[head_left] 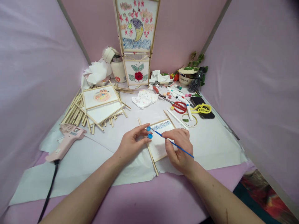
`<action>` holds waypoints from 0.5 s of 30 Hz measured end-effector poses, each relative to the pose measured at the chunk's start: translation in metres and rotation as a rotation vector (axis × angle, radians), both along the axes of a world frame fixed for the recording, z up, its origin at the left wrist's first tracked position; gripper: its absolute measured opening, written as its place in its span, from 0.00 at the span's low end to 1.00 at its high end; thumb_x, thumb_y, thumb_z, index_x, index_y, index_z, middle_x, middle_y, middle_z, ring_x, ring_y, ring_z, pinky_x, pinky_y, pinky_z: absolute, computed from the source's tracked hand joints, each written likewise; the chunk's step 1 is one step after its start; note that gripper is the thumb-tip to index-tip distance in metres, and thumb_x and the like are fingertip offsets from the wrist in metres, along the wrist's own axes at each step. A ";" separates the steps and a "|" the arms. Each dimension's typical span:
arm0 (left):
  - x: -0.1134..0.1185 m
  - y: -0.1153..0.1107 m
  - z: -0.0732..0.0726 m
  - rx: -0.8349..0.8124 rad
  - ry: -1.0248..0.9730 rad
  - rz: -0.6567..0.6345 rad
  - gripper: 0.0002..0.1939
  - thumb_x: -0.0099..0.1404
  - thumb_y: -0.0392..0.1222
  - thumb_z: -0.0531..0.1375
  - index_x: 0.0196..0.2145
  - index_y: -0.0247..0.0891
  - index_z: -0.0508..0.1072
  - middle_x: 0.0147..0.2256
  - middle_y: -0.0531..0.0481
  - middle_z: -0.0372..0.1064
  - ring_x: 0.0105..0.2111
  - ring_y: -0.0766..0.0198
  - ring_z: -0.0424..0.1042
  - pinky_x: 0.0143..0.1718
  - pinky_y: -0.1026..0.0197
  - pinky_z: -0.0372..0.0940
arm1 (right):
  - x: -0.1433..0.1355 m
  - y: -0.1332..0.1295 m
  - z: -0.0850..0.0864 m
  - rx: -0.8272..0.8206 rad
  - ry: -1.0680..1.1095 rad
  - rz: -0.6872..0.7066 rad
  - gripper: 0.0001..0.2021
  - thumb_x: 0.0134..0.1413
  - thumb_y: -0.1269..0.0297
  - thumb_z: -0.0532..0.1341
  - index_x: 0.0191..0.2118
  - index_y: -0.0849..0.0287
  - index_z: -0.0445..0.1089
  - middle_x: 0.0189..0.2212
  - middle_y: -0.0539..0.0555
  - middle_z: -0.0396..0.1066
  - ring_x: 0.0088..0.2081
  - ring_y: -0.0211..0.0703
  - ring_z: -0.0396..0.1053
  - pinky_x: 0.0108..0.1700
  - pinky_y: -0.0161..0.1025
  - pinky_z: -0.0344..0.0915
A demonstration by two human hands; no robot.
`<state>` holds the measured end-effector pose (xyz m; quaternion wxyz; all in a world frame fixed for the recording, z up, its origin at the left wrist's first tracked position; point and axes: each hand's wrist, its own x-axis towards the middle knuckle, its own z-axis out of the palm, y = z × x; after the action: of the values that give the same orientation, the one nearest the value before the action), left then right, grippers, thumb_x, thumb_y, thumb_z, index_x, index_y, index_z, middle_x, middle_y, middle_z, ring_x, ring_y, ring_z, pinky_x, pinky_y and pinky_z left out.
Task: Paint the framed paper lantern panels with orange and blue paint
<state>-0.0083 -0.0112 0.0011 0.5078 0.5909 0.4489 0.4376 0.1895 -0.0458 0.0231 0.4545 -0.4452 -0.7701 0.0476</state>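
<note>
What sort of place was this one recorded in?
Probably a craft table inside a curtained or cloth-walled booth: a pink glue gun lies at left, red-handled scissors at right, and a painted moon picture stands at the back.

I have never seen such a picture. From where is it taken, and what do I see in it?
There is no machine here: a person works with two bare hands. The only picture comes from a camera worn on the head, looking forward and down. The left hand holds two round blue pieces, perhaps paint pots. The right hand holds a thin blue brush, its tip near the upper piece. Below them lies a framed white sheet with blue marks along its far edge. Around it lie a pink glue gun and wooden sticks on the left, red-handled scissors on the right.
</note>
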 end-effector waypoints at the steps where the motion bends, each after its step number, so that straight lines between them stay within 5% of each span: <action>1: 0.000 0.000 0.000 0.006 0.011 0.001 0.26 0.56 0.36 0.67 0.54 0.44 0.73 0.40 0.47 0.77 0.44 0.54 0.75 0.51 0.51 0.67 | 0.000 0.000 0.000 -0.005 -0.003 -0.006 0.08 0.59 0.73 0.54 0.41 0.54 0.67 0.35 0.51 0.76 0.38 0.43 0.71 0.46 0.47 0.57; 15: 0.001 -0.002 0.004 0.115 0.153 0.035 0.26 0.55 0.35 0.66 0.52 0.46 0.75 0.38 0.50 0.78 0.42 0.54 0.76 0.48 0.53 0.68 | -0.001 -0.001 0.002 -0.042 0.047 -0.007 0.07 0.60 0.71 0.54 0.39 0.55 0.68 0.33 0.51 0.75 0.36 0.42 0.71 0.45 0.46 0.58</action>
<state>-0.0068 -0.0133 0.0055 0.4296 0.6426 0.4709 0.4250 0.1887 -0.0466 0.0247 0.4631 -0.4562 -0.7564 0.0724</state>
